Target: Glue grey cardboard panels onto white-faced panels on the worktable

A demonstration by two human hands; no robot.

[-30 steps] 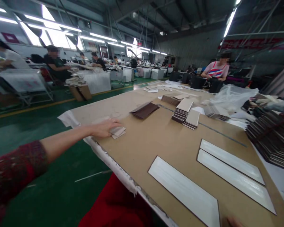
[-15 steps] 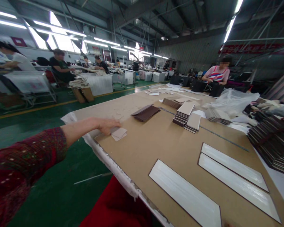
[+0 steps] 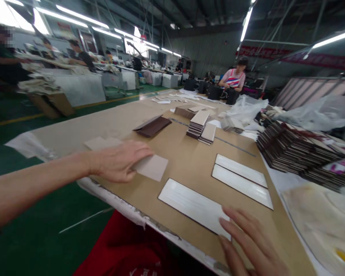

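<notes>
My left hand (image 3: 123, 161) pinches a beige rectangular card (image 3: 151, 167) and carries it over the near part of the table. Another pale card (image 3: 102, 143) lies partly behind that hand. My right hand (image 3: 248, 245) is at the right end of a white, dark-edged panel (image 3: 194, 205), fingers apart, with fingertips over or on its end; firm contact is hard to judge. Farther right lie two more white panels (image 3: 241, 182), side by side. Beyond the left hand is a folded dark brown piece (image 3: 152, 126).
Stacks of beige-faced, brown-edged pieces (image 3: 198, 124) stand mid-table. A tall pile of dark-edged panels (image 3: 299, 153) and clear plastic (image 3: 244, 109) are on the right. Across the table a person (image 3: 234, 78) handles black items. The table's near edge (image 3: 126, 212) has a ragged white covering.
My left hand has moved right and nearer, bringing a beige card toward the near white panel. My right hand has come into view at that panel's end. The camera view has turned right.
</notes>
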